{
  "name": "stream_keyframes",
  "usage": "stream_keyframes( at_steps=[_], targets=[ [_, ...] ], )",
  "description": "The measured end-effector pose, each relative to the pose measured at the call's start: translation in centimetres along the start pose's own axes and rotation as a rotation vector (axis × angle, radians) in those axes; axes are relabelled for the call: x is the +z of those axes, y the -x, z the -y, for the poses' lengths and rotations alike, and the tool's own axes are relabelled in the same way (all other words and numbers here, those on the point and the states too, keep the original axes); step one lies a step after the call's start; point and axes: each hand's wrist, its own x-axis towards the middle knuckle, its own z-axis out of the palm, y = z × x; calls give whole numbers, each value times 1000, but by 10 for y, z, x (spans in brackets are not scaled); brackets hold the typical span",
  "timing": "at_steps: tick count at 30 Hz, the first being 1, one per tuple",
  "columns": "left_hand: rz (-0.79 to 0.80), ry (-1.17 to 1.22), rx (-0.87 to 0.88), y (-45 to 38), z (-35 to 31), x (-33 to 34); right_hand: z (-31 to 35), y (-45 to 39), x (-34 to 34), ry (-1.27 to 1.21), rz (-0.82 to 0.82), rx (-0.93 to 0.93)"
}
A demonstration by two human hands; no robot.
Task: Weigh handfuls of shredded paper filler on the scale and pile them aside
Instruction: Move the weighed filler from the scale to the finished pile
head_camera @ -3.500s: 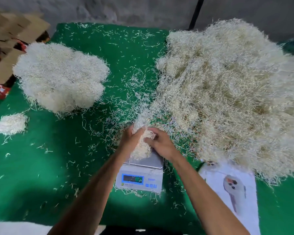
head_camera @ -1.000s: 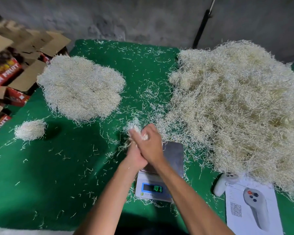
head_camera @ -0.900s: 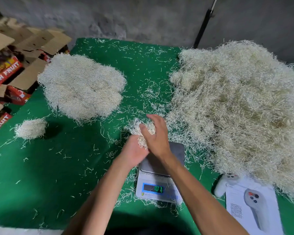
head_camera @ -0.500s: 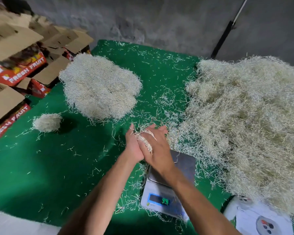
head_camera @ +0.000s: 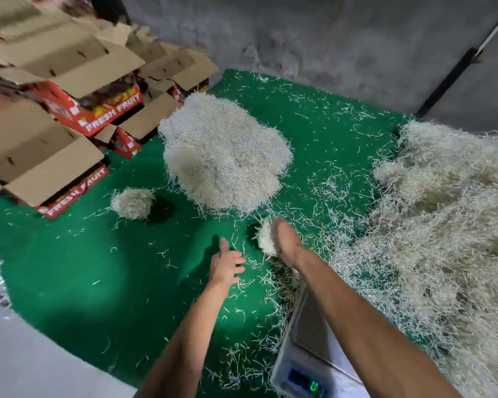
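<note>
My right hand (head_camera: 286, 241) grips a compact wad of pale shredded paper (head_camera: 266, 238), held over the green mat just below the weighed pile (head_camera: 224, 156). My left hand (head_camera: 224, 265) hovers beside it, fingers spread and empty. A small separate clump (head_camera: 133, 203) lies left of the pile. The big loose heap of filler (head_camera: 443, 239) covers the right side. The white scale (head_camera: 308, 357) sits at the bottom under my right forearm, its steel platform bare and its display lit.
Open cardboard boxes printed FRESH FRUIT (head_camera: 78, 116) are stacked at the left edge of the green mat (head_camera: 98, 268). Loose strands litter the mat. A grey wall (head_camera: 328, 38) runs behind, with a black pole (head_camera: 449, 79) at the right.
Both hands lifted the handful off the scale and pressed it together. Now the left hand has let go and the right carries the wad left toward the pile. The view has swung left.
</note>
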Motion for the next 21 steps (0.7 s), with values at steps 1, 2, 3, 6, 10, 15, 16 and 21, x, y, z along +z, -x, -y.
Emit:
stream_keyframes(
  at_steps=[1, 2, 3, 6, 10, 15, 16, 21],
  targets=[
    [-7, -2, 5, -3, -2, -3, 22, -7, 5, -40, 44, -10],
    [-5, 9, 12, -5, -7, -4, 49, -16, 9, -85, 73, -37],
    [1, 22, 20, -6, -13, -5, 78, -23, 12, -164, 115, -75],
    [10, 45, 70, -9, -35, -2, 164, -43, 12, -439, 252, -230],
    [30, -5, 148, -5, -56, 8, 190, -42, 8, -462, 79, -229],
    [109, -75, 183, 3, -50, 43, 72, -4, -18, -208, -85, -149],
    [114, -73, 200, 2, -53, 44, 56, 1, -21, -122, -92, -154],
    [267, -200, 233, 4, -44, 107, -34, 30, -114, 200, -335, -171]
  ],
)
